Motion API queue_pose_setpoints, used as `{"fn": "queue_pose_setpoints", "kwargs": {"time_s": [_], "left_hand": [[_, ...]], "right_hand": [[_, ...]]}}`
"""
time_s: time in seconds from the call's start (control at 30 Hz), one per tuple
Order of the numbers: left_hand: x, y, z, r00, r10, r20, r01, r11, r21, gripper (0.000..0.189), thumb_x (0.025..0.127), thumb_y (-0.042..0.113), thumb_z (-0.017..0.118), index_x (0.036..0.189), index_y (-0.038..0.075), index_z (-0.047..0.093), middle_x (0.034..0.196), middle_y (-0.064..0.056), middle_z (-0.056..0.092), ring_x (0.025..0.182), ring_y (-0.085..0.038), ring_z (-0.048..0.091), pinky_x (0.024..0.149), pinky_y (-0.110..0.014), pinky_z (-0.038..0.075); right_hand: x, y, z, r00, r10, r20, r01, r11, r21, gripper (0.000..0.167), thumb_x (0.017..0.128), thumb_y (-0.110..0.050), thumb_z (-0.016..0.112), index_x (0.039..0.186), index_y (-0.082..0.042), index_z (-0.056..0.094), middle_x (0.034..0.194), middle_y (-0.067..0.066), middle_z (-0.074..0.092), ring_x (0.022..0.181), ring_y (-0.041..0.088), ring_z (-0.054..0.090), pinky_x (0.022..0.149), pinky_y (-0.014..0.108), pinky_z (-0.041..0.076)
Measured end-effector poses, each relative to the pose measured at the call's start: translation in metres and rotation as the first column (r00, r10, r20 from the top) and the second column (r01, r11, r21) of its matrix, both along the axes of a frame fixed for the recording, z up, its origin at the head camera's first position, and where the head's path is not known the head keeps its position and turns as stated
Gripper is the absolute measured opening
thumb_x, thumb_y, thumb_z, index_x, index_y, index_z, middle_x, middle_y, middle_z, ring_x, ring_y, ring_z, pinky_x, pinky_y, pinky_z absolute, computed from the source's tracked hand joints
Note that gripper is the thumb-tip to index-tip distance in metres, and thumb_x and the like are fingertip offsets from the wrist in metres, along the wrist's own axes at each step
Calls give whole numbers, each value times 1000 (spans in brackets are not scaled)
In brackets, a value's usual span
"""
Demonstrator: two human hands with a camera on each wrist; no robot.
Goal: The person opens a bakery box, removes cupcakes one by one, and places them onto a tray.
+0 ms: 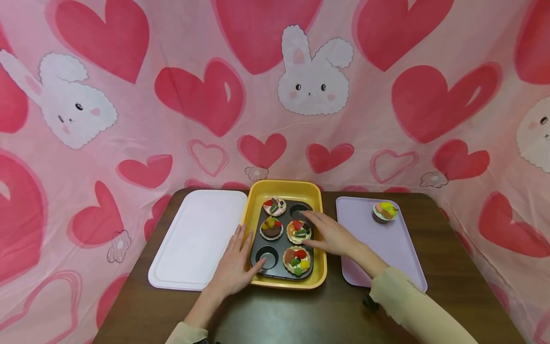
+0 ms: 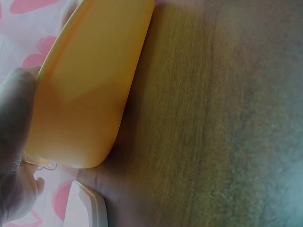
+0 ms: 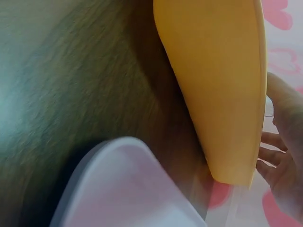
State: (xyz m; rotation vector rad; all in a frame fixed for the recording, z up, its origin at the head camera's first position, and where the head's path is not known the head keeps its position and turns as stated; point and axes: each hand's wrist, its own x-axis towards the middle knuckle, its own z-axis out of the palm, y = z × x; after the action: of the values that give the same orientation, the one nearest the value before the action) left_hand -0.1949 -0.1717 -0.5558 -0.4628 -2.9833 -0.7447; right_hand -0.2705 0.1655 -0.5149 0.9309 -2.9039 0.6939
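A dark muffin tin (image 1: 280,273) lies inside a yellow tub (image 1: 320,282) in the middle of the table. Toy tarts sit in several of its cups: a pink-based one (image 1: 275,207) at back left, a chocolate one (image 1: 272,229) mid-left, fruit tarts (image 1: 299,232) mid-right and front right (image 1: 296,261). The front-left and back-right cups show bare metal. My left hand (image 1: 232,267) lies over the tub's left rim, fingers extended and thumb reaching to the front-left cup. My right hand (image 1: 331,234) crosses the right rim, fingers over the tin beside the back-right cup.
A white tray (image 1: 199,239) lies left of the tub. On the right is a purple tray (image 1: 369,248) with a fruit-topped toy cupcake (image 1: 384,212) near its far right corner. A pink heart-and-rabbit cloth (image 1: 313,95) hangs behind the brown table (image 1: 275,317).
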Motion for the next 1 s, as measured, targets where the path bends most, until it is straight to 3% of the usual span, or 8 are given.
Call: {"fn": "queue_pose_setpoints", "kwargs": {"time_s": [0.23, 0.63, 0.87, 1.0], "left_hand": [[1, 1, 0, 1000, 5, 5, -5, 1000, 7, 95, 100, 63, 65, 172, 9, 35, 187, -13, 11, 175, -35, 10, 138, -60, 26], [0, 1, -1, 1000, 13, 13, -13, 1000, 9, 96, 100, 65, 63, 172, 9, 35, 188, -12, 10, 175, -35, 9, 138, -59, 26], [1, 1, 1, 1000, 9, 15, -10, 999, 30, 95, 100, 64, 63, 172, 10, 35, 188, -11, 10, 175, -35, 9, 138, -60, 25], [1, 1, 2, 1000, 10, 24, -11, 999, 38, 95, 100, 63, 64, 173, 10, 34, 188, -10, 9, 175, -34, 8, 139, -60, 24]], "right_hand": [[-6, -13, 0, 1000, -11, 27, 10, 1000, 10, 88, 95, -49, 84, 164, -7, 49, 155, 22, 63, 140, 42, 65, 118, 62, 54], [-13, -29, -1, 995, -79, 61, 73, 993, 95, 93, 93, -65, 78, 164, -12, 51, 154, 21, 65, 139, 42, 65, 120, 64, 51], [-17, -32, -8, 998, -62, -11, 63, 991, 117, 94, 85, -66, 85, 158, -13, 58, 143, 18, 70, 127, 38, 70, 115, 60, 55], [-19, -31, -13, 997, -78, -16, 79, 990, 119, 97, 83, -68, 86, 158, -14, 57, 142, 17, 70, 129, 37, 67, 118, 60, 52]]}}
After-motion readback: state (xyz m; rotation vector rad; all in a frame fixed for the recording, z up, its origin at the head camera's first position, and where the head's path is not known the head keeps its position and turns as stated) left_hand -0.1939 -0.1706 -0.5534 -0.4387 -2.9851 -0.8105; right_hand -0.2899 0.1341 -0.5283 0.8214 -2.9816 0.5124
